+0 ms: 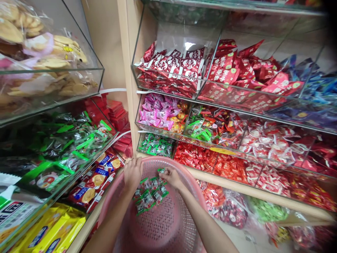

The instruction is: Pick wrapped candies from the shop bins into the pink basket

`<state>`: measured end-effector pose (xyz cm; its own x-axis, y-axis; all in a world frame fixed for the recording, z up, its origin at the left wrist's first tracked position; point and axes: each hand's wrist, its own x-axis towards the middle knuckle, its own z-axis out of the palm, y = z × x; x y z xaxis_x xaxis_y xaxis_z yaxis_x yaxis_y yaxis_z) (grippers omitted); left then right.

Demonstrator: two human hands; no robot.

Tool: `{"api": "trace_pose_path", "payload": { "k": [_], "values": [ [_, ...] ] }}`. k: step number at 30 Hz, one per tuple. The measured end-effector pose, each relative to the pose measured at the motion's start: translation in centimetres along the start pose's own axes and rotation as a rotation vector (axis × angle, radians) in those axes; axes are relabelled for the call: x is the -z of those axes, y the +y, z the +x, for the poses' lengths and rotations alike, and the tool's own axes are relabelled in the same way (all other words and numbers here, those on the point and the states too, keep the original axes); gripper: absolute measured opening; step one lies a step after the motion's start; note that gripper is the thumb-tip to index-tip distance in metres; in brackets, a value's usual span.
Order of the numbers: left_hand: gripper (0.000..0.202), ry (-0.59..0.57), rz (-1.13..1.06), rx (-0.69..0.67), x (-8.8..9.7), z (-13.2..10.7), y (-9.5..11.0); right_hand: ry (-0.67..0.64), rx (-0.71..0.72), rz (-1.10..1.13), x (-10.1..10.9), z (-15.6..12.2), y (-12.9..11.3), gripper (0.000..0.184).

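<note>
A pink plastic basket with perforated walls is in front of me, tilted so its inside faces me. My left hand is closed over its far left rim. My right hand is inside the basket, thumb and fingers pinched on a small green candy packet. Below that hand, several similar green packets lie together on the basket's wall. Just beyond the rim, a glass bin of green-wrapped candies sits in the lowest row of the shelf. My right hand's fingertips hide part of the packet.
Glass bins of red packets, pink-wrapped sweets and red candies fill the shelf ahead. On the left stand green-edged packs and yellow packs. Bagged sweets lie low at the right, under a wooden ledge.
</note>
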<state>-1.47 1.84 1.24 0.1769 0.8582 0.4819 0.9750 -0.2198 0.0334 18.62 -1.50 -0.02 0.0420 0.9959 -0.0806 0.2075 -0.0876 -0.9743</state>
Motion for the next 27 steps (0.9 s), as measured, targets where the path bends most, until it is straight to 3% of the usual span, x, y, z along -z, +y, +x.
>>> {"api": "trace_pose_path", "payload": {
  "k": [5,10,15,21,24,27],
  "values": [
    [0.040,-0.004,-0.007,0.007,0.0,0.0,0.1,0.020,-0.080,-0.130,-1.9,0.4,1.6,0.030],
    [0.041,-0.006,-0.007,0.007,-0.1,0.1,0.1,0.015,-0.029,-0.466,-3.4,0.2,2.5,0.011],
    [0.040,0.000,-0.019,0.017,0.0,0.0,0.1,0.046,0.045,-0.752,-3.1,-0.7,2.2,0.022],
    [0.041,-0.021,-0.027,0.025,0.3,0.0,0.3,0.031,0.094,-0.740,-2.7,-1.3,0.4,0.021],
    [0.042,-0.040,-0.006,0.017,0.5,0.0,0.3,-0.038,0.235,-0.687,-3.3,-1.7,-0.2,0.022],
    [0.043,-0.050,-0.011,0.017,0.6,0.0,0.4,-0.191,0.392,-0.669,-4.4,-2.4,-0.3,0.023]
  ]
}}
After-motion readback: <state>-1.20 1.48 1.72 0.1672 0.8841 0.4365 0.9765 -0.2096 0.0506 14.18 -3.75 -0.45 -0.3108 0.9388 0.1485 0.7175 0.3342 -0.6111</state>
